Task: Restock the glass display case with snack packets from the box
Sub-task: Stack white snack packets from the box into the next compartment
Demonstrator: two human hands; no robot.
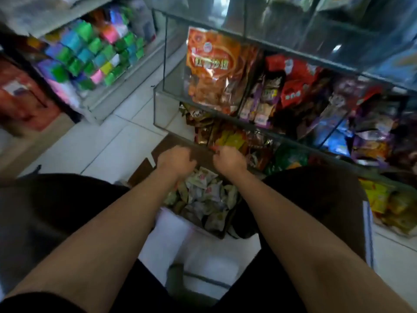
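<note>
An open cardboard box stands on the floor between my knees, full of small pale green and white snack packets. Both fists are curled at its far brown flap: my left hand at the flap's left end, my right hand at its right end. The fingertips are hidden behind the backs of the hands. Straight ahead stands the tiered glass display case. A large orange packet stands in its middle tier, and mixed packets fill the compartment just beyond my hands.
A shelf of coloured small boxes stands at the left, across a strip of white floor tiles. Red and purple packets crowd the case's right compartments. Yellow packets lie low at the right. My dark-clad knees flank the box.
</note>
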